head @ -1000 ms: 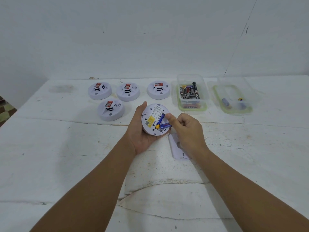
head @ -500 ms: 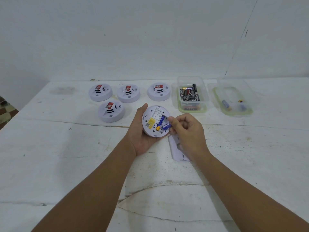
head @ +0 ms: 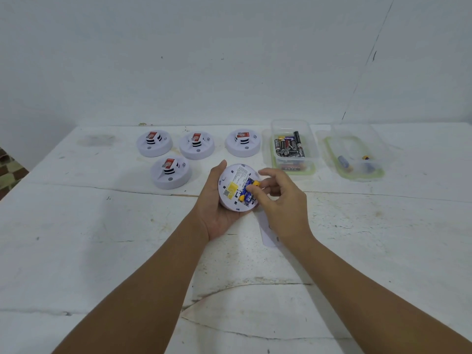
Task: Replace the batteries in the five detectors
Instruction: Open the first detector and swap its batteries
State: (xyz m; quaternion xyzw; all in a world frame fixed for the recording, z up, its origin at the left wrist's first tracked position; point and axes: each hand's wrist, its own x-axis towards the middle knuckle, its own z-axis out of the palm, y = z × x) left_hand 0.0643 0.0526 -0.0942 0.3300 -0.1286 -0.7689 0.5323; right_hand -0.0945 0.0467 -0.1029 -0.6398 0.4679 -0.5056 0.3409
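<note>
left hand (head: 217, 210) grips detector (head: 233, 186) mid-table, right hand (head: 283, 203) pinching battery (head: 249, 187).

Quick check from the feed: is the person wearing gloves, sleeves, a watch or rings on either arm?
No. Both forearms are bare to the frame's bottom edge, with no sleeves showing. The left hand and right hand are ungloved, and no watch, bracelet or ring shows on the visible sides.

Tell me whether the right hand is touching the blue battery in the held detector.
Touching. The head view shows the right hand with thumb and fingertips pinching the blue battery at the detector, no gap visible between them.
</note>
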